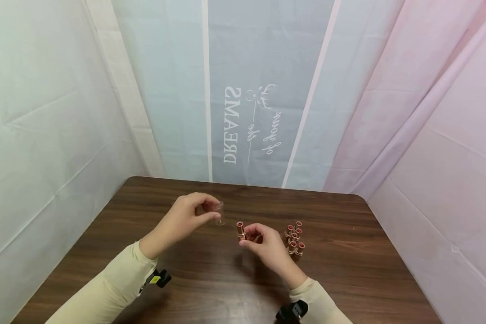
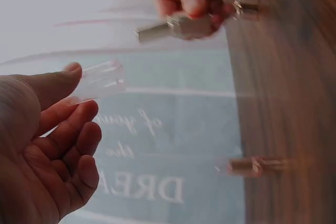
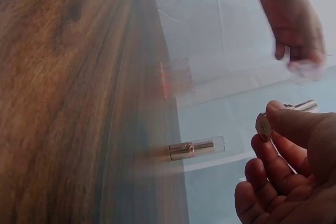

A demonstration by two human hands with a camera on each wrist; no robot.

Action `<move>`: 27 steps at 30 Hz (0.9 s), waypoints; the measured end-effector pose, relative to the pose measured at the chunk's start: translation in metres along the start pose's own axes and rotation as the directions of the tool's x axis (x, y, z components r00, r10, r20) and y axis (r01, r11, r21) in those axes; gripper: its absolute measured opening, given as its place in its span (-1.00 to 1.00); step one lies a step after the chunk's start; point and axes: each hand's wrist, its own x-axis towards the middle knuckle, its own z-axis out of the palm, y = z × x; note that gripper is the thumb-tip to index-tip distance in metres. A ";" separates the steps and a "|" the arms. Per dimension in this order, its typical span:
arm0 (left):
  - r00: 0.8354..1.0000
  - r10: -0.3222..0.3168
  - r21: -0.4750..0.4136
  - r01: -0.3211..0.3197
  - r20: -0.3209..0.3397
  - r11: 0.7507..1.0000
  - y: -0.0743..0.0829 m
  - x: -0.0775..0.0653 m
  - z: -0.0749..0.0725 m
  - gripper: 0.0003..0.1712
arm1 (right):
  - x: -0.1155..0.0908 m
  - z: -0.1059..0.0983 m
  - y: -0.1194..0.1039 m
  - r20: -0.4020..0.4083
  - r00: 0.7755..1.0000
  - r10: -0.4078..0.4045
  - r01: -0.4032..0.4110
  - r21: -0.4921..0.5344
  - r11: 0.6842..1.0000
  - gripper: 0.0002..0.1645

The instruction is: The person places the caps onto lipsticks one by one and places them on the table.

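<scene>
Pinching clear cap point(image 2: 104, 80) in left hand point(image 1: 188, 211), other fingers point(image 2: 88, 139) curled, gripping uncapped lipstick point(image 1: 240, 229) upright by base in right hand point(image 1: 270, 246), near grouped lipsticks point(image 1: 293, 237), round underside point(image 3: 263, 127) visible only from right wrist

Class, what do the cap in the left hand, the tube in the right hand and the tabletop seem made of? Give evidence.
Cap: probably clear, glossy plastic; it is see-through with bright glints.
Tube: metal or metal-coated plastic, shiny copper-gold; the warm sheen suggests it.
Tabletop: wood or wood-look laminate, dark brown, slightly glossy; streaky grain and soft reflections show.
</scene>
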 end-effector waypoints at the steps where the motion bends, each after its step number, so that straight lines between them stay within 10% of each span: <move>1: 1.000 0.023 -0.004 -0.023 -0.001 1.000 0.005 0.004 0.000 -0.76 | -0.001 0.000 0.000 0.004 1.000 -0.004 0.004 -0.004 1.000 -0.75; 9: 0.992 0.125 0.040 -0.125 0.006 0.991 0.031 0.024 0.011 -0.78 | -0.002 0.002 -0.002 0.022 0.999 -0.039 0.039 0.004 0.999 -0.76; 27: 0.990 0.075 0.050 -0.081 0.117 0.995 0.037 0.026 0.030 -0.80 | -0.003 -0.003 -0.009 -0.026 0.999 -0.034 0.034 0.007 0.999 -0.75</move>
